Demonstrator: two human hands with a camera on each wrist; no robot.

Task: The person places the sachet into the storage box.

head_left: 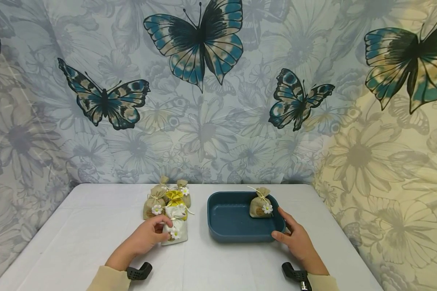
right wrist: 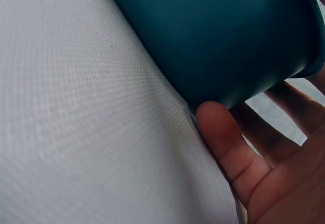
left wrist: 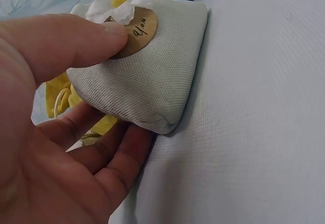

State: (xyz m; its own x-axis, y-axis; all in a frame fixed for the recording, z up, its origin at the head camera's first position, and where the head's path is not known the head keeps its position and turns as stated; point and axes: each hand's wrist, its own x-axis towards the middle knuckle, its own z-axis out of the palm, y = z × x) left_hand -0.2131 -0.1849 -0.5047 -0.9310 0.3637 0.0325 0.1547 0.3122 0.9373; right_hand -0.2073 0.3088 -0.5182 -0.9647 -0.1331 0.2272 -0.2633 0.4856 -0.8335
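Observation:
My left hand (head_left: pixel 145 237) pinches a small white drawstring pouch (head_left: pixel 181 231) on the tabletop. Seen from the left wrist, the thumb presses the pouch's front (left wrist: pixel 152 76), beside a white fabric flower (left wrist: pixel 120 1) and a round brown tag, while the other fingers reach behind and under it. Directly behind stand a yellow pouch (head_left: pixel 175 196) and several beige pouches (head_left: pixel 155 198). My right hand (head_left: pixel 298 239) rests against the right end of a blue rectangular container (head_left: pixel 225 222), thumb at its near corner, fingers along the side wall. One beige pouch (head_left: pixel 258 206) sits upright inside, toward the right.
A white cloth covers the table (head_left: pixel 236 268), whose far edge meets a butterfly-printed curtain (head_left: pixel 207 141). Between the pouches on the left and the container lies a narrow strip of tabletop. Each wrist wears a black camera mount (head_left: pixel 140 271).

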